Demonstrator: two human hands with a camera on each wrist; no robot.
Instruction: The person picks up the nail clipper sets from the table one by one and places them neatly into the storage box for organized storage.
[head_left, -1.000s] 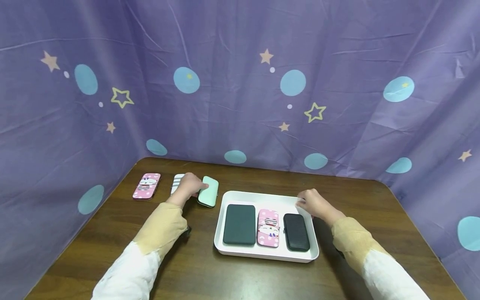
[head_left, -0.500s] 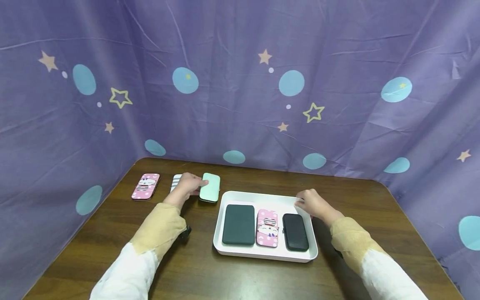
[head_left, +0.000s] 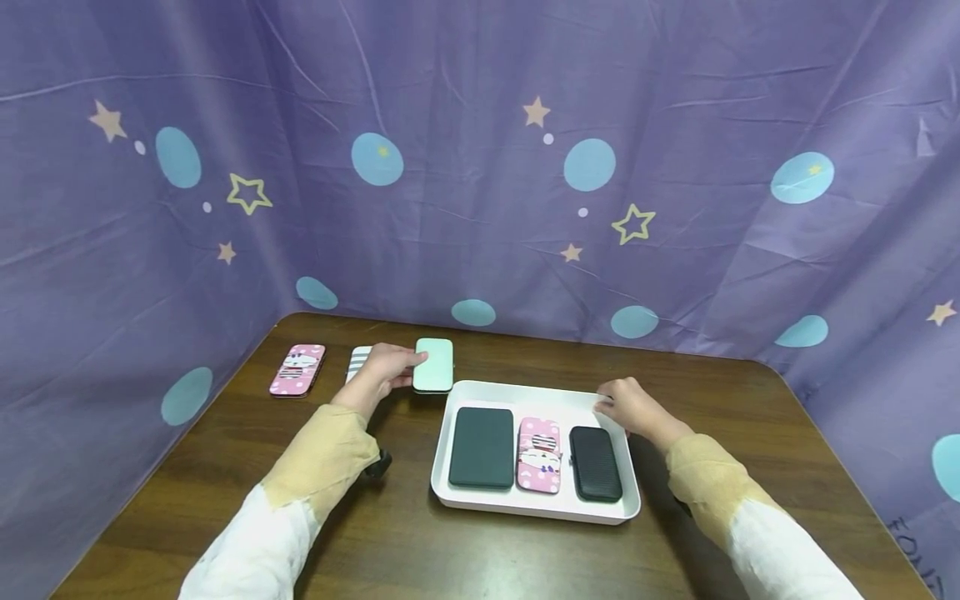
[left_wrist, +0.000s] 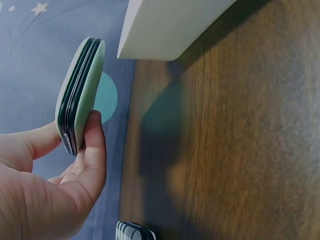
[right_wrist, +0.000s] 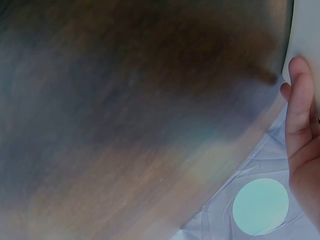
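Note:
My left hand (head_left: pixel 386 367) pinches a mint-green hard clasp case (head_left: pixel 433 365) between thumb and fingers. In the left wrist view the case (left_wrist: pixel 80 95) is held off the wooden table, its dark seam and metal frame showing. It hovers at the far left corner of a white tray (head_left: pixel 573 404). At the tray's far right corner, my right hand (head_left: pixel 633 410) grips the rim; the right wrist view shows fingers (right_wrist: pixel 300 100) against the wall. Inside the tray lie a dark green flat case (head_left: pixel 482 447), a pink cat-print case (head_left: pixel 539 456) and a black ribbed case (head_left: pixel 596 463).
Partly hidden behind my left hand, a white and grey striped case (head_left: pixel 357 360) lies on the table (head_left: pixel 390 533). Another pink cat-print case (head_left: pixel 297 370) is farther left. A purple patterned curtain (head_left: pixel 465 250) hangs behind the table.
The mint-green case has risen off the table and moved right, toward the tray, in my left hand. My right hand has stayed at the tray's corner.

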